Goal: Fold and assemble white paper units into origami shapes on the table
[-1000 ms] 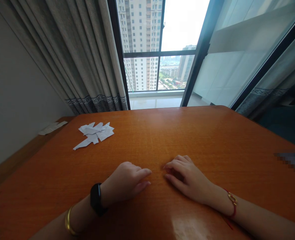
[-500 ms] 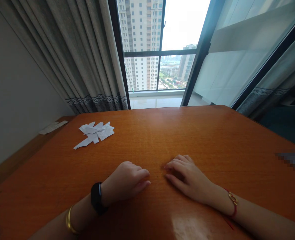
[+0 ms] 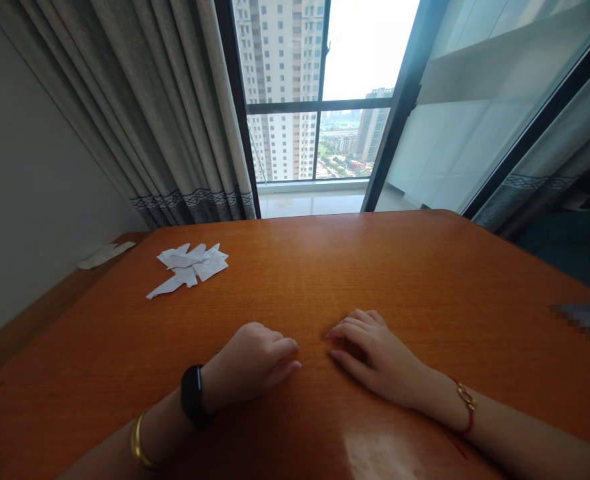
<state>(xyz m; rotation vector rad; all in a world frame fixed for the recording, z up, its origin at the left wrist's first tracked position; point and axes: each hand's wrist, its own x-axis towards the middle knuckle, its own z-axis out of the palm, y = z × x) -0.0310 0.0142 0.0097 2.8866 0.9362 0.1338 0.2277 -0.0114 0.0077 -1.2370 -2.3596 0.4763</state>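
Note:
My left hand [image 3: 262, 360] rests on the brown wooden table [image 3: 295, 280], its fingers curled into a loose fist with the thumb lying just below the forefinger. Nothing shows in it. A dark wristband and a gold bangle circle that arm. To its right, across a small gap, my right hand [image 3: 375, 353] lies on the tabletop, fingers gently bent and the thumb apart from them. It holds nothing, and a red cord bracelet is around its wrist. A small pile of torn white paper pieces [image 3: 195, 263] lies beyond my left hand, touched by neither hand.
More pale paper [image 3: 105, 255] lies by the wall on the left edge. A blurred-out grey object [image 3: 587, 320] sits at the table's right side. Behind the table's far edge stand a grey curtain [image 3: 175, 120] and a glass door onto a balcony.

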